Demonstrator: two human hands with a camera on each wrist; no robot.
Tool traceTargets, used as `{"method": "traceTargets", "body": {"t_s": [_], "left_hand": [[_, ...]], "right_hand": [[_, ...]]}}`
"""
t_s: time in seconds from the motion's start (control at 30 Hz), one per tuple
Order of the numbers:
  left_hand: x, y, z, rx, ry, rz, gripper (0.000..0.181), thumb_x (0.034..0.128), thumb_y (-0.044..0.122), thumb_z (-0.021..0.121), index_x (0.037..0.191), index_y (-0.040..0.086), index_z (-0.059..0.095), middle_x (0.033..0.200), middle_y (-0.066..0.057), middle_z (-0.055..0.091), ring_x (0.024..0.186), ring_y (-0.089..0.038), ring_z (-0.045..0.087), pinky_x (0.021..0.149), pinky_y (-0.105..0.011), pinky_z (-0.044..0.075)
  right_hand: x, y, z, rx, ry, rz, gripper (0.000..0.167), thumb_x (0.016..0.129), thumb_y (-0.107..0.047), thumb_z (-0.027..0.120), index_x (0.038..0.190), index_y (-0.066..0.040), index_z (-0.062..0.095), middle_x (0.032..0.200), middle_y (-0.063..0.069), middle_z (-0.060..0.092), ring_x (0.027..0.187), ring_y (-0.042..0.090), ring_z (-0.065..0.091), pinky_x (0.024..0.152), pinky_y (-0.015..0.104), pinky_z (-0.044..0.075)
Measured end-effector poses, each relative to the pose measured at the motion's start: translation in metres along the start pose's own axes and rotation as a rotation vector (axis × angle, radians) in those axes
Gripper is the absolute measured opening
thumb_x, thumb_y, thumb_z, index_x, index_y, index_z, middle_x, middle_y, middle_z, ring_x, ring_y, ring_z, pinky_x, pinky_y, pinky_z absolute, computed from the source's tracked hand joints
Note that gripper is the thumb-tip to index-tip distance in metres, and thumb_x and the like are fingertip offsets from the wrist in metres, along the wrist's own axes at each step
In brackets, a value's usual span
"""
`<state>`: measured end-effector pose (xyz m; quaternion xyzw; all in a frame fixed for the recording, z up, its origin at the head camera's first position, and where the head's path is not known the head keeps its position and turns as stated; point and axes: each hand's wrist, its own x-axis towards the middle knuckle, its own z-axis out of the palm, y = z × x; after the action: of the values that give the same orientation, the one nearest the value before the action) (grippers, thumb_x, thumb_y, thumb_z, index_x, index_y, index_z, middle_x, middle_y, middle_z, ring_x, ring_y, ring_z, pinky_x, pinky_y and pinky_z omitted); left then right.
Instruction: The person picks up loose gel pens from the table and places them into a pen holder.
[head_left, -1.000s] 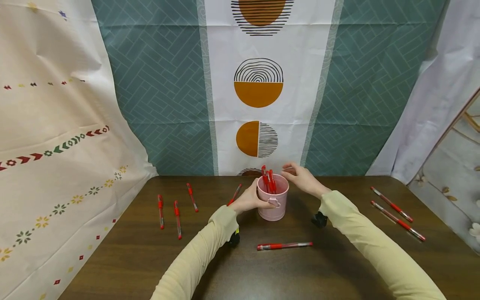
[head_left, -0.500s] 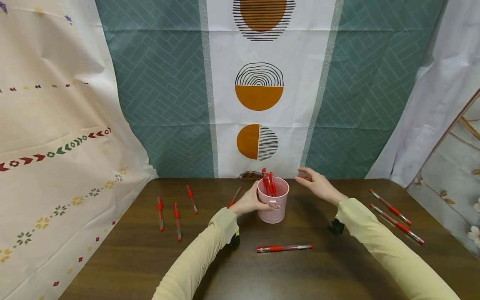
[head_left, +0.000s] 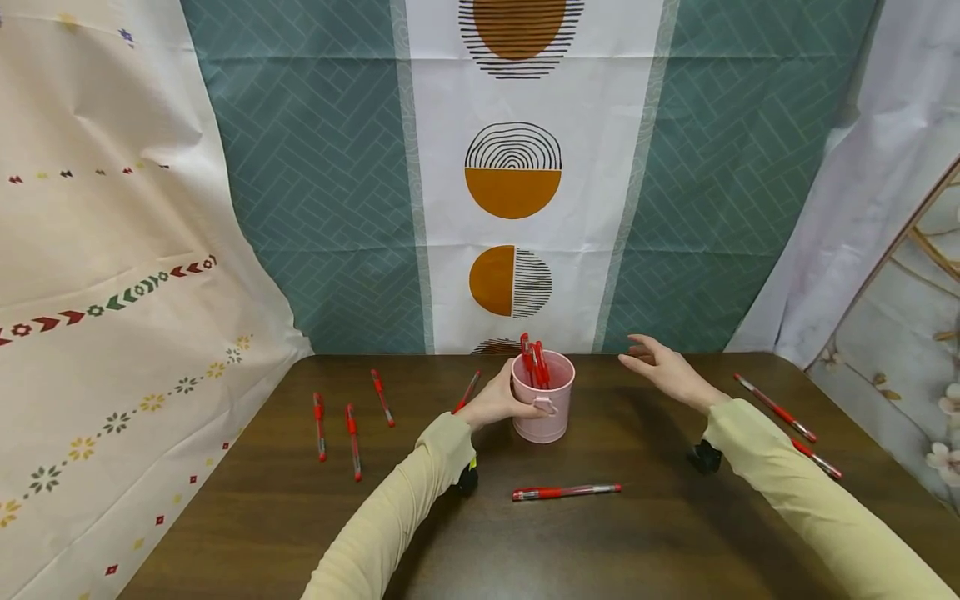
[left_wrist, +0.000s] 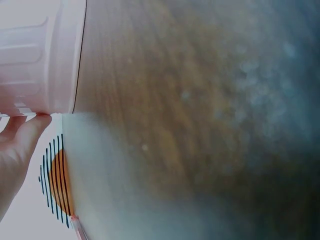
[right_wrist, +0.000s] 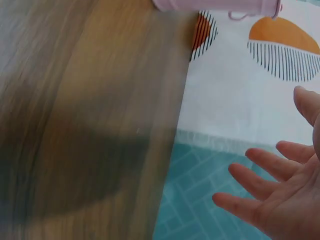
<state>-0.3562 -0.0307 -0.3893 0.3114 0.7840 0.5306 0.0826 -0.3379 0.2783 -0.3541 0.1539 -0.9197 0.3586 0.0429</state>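
Note:
A small pink bucket [head_left: 542,427] stands upright near the back of the table, with several red pens [head_left: 537,365] leaning inside it. My left hand [head_left: 498,400] grips the bucket from its left side, the thumb across the front by the handle lug. In the left wrist view the fingers meet the bucket wall [left_wrist: 30,60]. To the right of the bucket, my right hand [head_left: 667,372] hovers above the table, apart from everything. Its fingers [right_wrist: 245,207] are spread and relaxed in the right wrist view, with nothing held.
A red pen [head_left: 566,492] lies crosswise in front of the bucket. Three more pens [head_left: 354,442] lie at the left, and one [head_left: 467,392] is partly behind my left hand. Two pens [head_left: 776,408] lie at the right, one partly covered by my sleeve. A patterned cloth hangs behind the table.
My right hand has moved away from the bucket's rim, to the right. The left hand and the bucket have stayed in place.

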Motion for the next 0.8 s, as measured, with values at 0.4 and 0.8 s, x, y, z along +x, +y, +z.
{"method": "traceTargets", "body": {"t_s": [0.4, 0.8], "left_hand": [[0.015, -0.033, 0.003, -0.021, 0.025, 0.004, 0.081, 0.0671, 0.026, 0.08, 0.131, 0.02, 0.031, 0.121, 0.006, 0.045, 0.108, -0.014, 0.044, 0.09, -0.037, 0.037], [0.017, -0.035, 0.003, -0.017, 0.021, -0.009, 0.084, 0.0654, 0.028, 0.081, 0.131, 0.02, 0.03, 0.121, 0.005, 0.044, 0.108, -0.014, 0.044, 0.091, -0.037, 0.036]], "right_hand": [[-0.021, 0.033, -0.036, -0.139, -0.059, 0.108, 0.083, 0.092, -0.048, 0.042, 0.14, 0.008, 0.003, 0.137, 0.038, 0.011, 0.119, 0.054, 0.019, 0.089, 0.063, 0.022], [-0.045, 0.077, -0.083, -0.155, -0.04, 0.186, 0.086, 0.094, -0.047, 0.037, 0.136, 0.007, -0.016, 0.135, 0.041, -0.007, 0.117, 0.059, 0.008, 0.087, 0.066, 0.017]]}}
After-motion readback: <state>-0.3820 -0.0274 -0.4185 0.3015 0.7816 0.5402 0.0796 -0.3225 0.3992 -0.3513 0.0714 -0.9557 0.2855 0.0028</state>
